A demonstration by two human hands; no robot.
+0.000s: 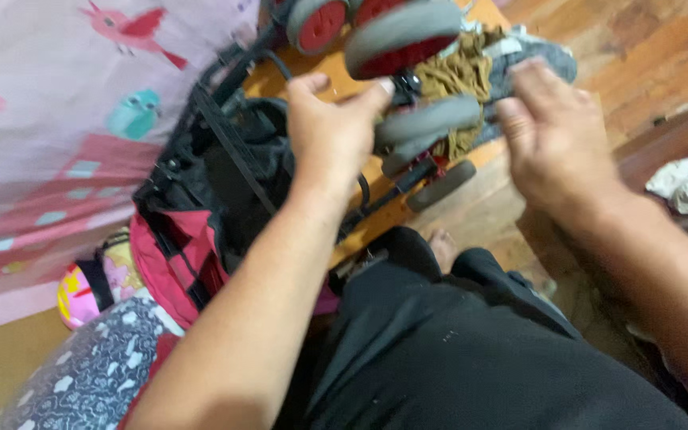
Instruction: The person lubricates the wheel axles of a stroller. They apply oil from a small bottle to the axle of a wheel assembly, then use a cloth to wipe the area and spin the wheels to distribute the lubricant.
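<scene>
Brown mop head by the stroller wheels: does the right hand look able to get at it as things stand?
Probably yes. The right hand hovers open right beside the brown mop head, with nothing between them; the grey wheel sits on its far side, at the left hand.

A folded black-and-red fabric stroller has grey rubber wheels with red hubs. A tan-brown stringy mop head lies on grey cloth. The plank floor is orange-brown wood. A pink curtain carries red and teal birds.

Hands at folded stroller's wheels
</scene>
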